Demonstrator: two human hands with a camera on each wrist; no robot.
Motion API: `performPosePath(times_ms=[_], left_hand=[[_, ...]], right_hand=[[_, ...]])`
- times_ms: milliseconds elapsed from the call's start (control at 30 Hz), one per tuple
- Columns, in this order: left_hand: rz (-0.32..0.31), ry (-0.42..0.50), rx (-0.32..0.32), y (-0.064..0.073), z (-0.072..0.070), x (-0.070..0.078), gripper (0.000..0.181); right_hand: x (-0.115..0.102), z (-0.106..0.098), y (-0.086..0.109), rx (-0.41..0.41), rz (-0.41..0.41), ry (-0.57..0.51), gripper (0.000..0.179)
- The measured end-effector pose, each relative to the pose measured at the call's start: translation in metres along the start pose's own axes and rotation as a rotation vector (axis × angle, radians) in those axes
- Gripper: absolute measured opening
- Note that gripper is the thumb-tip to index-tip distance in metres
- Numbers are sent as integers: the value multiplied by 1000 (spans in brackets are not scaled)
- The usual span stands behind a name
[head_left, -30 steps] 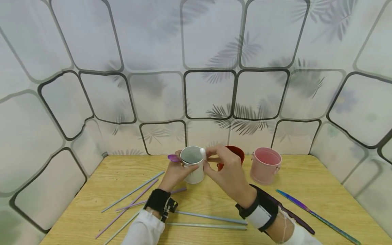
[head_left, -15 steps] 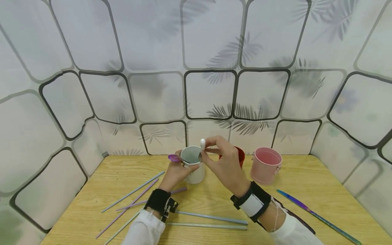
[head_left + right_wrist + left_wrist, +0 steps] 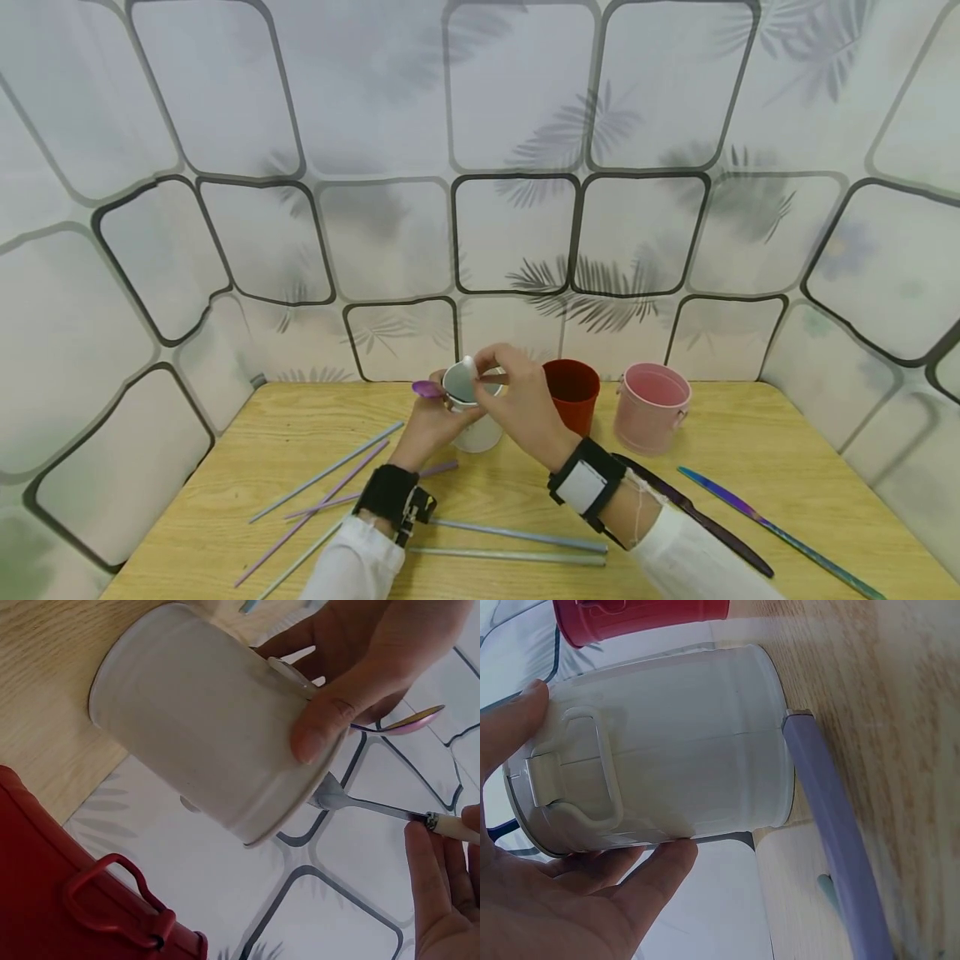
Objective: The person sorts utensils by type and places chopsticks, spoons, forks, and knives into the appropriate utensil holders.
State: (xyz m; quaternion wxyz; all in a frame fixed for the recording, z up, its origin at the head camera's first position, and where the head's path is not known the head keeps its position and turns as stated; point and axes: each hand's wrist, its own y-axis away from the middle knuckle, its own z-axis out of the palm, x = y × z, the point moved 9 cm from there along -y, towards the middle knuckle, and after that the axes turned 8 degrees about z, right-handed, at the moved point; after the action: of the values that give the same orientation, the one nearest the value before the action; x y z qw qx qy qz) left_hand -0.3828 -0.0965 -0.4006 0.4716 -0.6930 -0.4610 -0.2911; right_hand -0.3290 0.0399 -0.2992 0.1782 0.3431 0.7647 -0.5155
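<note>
A wooden table (image 3: 517, 492) is evenly lit in the head view, only faint shadows being cast, while the patterned backdrop (image 3: 517, 233) is stretched toward the edges by lens distortion. In the dimmer wrist views, the white bucket (image 3: 679, 750) is shaded grey and fine detail is softened.

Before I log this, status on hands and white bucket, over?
Left hand grips white bucket near rim. Right hand pinches white-handled utensil at bucket's mouth. Purple spoon juts past rim; nothing visibly blocking utensil.
</note>
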Motion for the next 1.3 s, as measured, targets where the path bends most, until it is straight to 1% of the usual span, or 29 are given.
performPosePath(times_ms=[167,233,367,600,733,833,1000,1300], left_hand=[[13,-1,-2,1,-1,1,71],[27,-11,0,1,-1,2,69],[66,-54,6,0,-2,5,66],[68,-72,2,-2,-1,5,60],[82,-87,1,-2,-2,6,58],[80,-79,3,-2,-2,7,59],[74,-64,3,-2,-3,6,61],[81,-68,14,-3,-3,7,61]], right_hand=[[16,14,2,-54,72,53,26],[20,18,4,-70,86,68,26],[25,24,6,-99,86,96,26],[29,31,6,-129,64,128,25],[32,35,6,-155,56,151,23],[34,37,5,-175,68,165,22],[37,41,5,-204,83,156,21],[39,44,8,-218,67,212,19]])
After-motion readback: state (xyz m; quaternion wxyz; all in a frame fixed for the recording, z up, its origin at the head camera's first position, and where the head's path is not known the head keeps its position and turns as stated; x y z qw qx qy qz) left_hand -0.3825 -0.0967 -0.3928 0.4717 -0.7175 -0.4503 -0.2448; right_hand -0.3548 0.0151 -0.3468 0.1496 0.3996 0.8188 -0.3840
